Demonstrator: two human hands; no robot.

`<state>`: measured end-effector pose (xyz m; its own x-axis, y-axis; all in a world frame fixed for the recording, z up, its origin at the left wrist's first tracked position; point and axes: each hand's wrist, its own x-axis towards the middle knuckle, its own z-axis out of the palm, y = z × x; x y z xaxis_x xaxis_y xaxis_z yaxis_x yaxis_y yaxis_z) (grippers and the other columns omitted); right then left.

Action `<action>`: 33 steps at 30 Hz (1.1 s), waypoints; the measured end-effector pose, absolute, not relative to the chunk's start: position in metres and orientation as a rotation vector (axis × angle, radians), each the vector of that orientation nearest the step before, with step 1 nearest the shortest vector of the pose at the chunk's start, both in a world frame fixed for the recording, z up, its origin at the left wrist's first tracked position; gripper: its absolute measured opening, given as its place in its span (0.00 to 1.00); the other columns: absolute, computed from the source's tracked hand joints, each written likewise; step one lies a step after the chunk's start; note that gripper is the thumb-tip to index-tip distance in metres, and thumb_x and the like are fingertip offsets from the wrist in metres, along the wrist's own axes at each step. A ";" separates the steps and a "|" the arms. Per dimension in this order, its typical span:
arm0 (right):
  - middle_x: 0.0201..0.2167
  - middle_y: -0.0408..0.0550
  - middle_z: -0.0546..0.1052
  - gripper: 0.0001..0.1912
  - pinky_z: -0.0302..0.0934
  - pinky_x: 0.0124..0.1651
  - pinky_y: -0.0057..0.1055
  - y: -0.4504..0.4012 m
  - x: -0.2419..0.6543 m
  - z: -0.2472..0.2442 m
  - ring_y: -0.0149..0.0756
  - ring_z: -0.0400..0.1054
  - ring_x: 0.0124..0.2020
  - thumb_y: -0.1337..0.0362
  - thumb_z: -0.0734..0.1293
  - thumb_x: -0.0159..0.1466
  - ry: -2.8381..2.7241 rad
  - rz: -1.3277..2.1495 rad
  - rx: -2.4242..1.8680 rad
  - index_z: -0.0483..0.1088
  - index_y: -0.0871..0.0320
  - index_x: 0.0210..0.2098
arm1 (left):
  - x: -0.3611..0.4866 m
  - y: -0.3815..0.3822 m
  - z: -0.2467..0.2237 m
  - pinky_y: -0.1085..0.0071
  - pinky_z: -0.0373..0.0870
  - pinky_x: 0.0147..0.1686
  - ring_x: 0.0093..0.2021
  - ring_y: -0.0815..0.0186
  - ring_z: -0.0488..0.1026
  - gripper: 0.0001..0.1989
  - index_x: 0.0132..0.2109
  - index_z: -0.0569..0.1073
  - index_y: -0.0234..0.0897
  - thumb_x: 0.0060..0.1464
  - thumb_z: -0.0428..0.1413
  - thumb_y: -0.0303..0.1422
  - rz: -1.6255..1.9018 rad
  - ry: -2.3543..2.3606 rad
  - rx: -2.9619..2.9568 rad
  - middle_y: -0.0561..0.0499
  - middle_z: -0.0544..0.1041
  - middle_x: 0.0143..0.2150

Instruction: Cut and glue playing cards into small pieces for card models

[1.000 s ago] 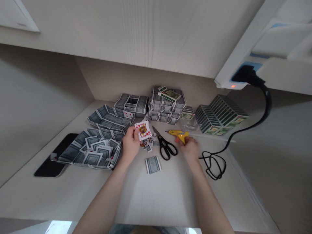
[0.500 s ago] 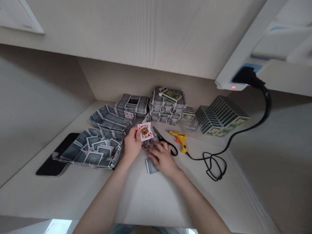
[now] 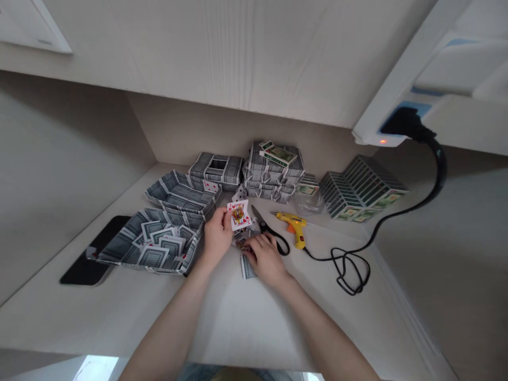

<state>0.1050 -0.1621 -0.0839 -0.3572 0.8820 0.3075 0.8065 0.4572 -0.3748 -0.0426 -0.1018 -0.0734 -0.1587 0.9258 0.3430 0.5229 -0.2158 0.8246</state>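
My left hand (image 3: 218, 236) is closed on a face-up jack of hearts card (image 3: 239, 215), holding it by its left edge above the table. To the right, my right hand (image 3: 265, 256) has its fingers bent over small card pieces (image 3: 240, 237); what its fingertips grip, if anything, is too small to make out. Partly under that hand lies a face-down card (image 3: 246, 267). Black scissors (image 3: 278, 237) are just beyond my right hand, and a yellow glue gun (image 3: 295, 226) lies to their right.
Two open trays made of cards stand at the left, the nearer one (image 3: 119, 244) holding loose cards (image 3: 154, 256). A phone (image 3: 85, 269) lies partly under it. Card boxes (image 3: 273, 169) stand behind, stacked packs (image 3: 359, 188) and a looped cable (image 3: 351, 286) at right.
My left hand and its card have shifted slightly to the right. My right hand's fingers have drawn in closer together, and the face-down card has moved a little to the right.
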 end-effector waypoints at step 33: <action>0.21 0.40 0.69 0.11 0.55 0.23 0.24 -0.148 0.134 -0.063 0.24 0.59 0.20 0.60 0.72 0.48 -0.824 1.434 -0.914 0.67 0.58 0.26 | -0.032 -0.101 -0.080 0.76 0.63 0.21 0.23 0.69 0.69 0.13 0.35 0.68 0.36 0.54 0.46 0.41 1.099 1.353 1.639 0.52 0.73 0.27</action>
